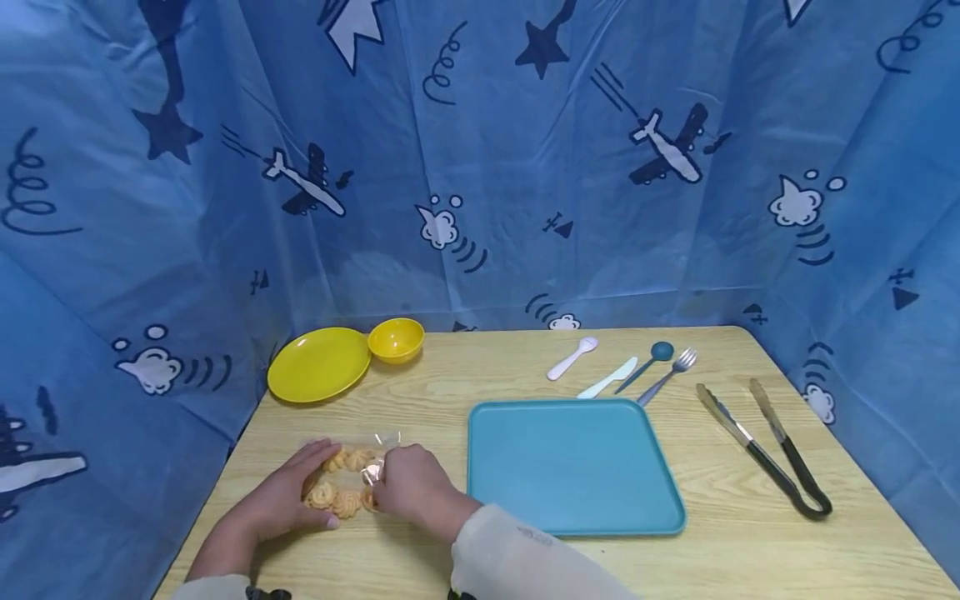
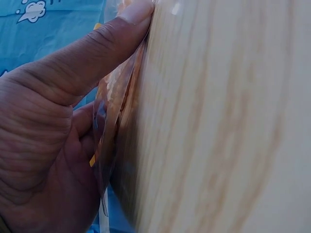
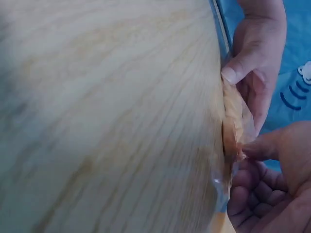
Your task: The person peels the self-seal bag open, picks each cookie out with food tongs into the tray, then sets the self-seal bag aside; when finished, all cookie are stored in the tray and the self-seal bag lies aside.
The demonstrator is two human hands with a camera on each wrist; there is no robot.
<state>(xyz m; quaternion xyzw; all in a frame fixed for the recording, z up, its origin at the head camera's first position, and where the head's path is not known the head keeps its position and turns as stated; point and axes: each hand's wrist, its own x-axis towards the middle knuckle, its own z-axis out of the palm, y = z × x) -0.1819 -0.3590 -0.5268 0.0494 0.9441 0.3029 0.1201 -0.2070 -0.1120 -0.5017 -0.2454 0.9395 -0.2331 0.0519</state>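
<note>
A clear plastic bag of piped swirl cookies point(image 1: 347, 480) lies on the wooden table at the left front. My left hand point(image 1: 288, 498) holds the bag's left side, its thumb on the near edge and fingers toward the far edge. At the bag's right end, my right hand point(image 1: 412, 481) pinches the plastic between thumb and forefinger, the other fingers curled in. The right wrist view shows this pinch on the bag point(image 3: 236, 116) close up. In the left wrist view the thumb lies over the bag point(image 2: 114, 102), and part of the left fingers is hidden behind it.
Right of the hands lies a blue-green tray point(image 1: 570, 467). Behind it are a lilac spoon point(image 1: 572, 359), a pale knife point(image 1: 608, 378), a teal spoon point(image 1: 660, 352) and a fork point(image 1: 667, 377). Black-handled tongs point(image 1: 772, 458) lie far right; a yellow plate point(image 1: 318, 365) and bowl point(image 1: 397, 340) stand back left.
</note>
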